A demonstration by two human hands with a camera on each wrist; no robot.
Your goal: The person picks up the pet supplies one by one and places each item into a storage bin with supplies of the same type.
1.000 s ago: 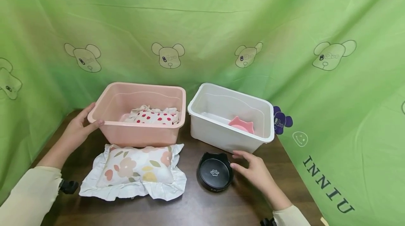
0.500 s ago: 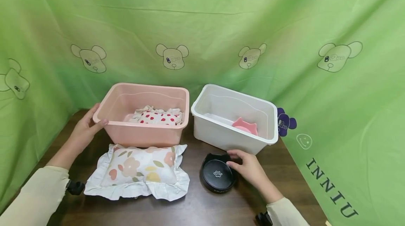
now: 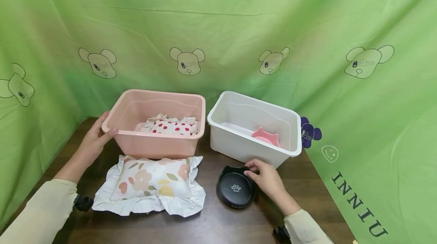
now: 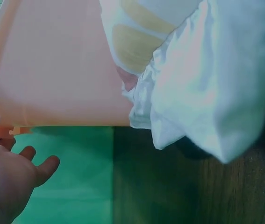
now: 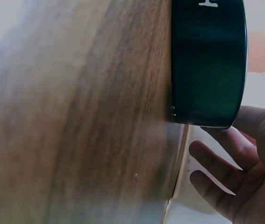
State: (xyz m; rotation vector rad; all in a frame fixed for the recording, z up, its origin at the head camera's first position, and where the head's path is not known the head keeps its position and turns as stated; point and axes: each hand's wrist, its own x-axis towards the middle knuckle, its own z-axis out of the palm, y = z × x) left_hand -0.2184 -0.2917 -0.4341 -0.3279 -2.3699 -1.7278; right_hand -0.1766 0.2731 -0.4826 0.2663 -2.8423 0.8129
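At the left end of a pink plastic bin, my left hand grips the front corner, thumb over the rim. In the left wrist view, its other fingers lie beside the bin below the rim. My right hand pinches the back right rim of a black pet bowl between thumb and index finger. The bowl has cat ears and a white paw print. In the right wrist view, the bowl's side wall is close up and the remaining fingers are spread apart from it.
A floral pillow with white ruffles lies before the pink bin. Inside that bin is a smaller red-spotted pillow. Behind the bowl stands a white bin holding a pink cat-eared dish. A green printed curtain surrounds the brown table.
My right hand has moved left to the black bowl and taken its rim between thumb and finger. My left hand stays on the pink bin. The head view has shifted slightly.
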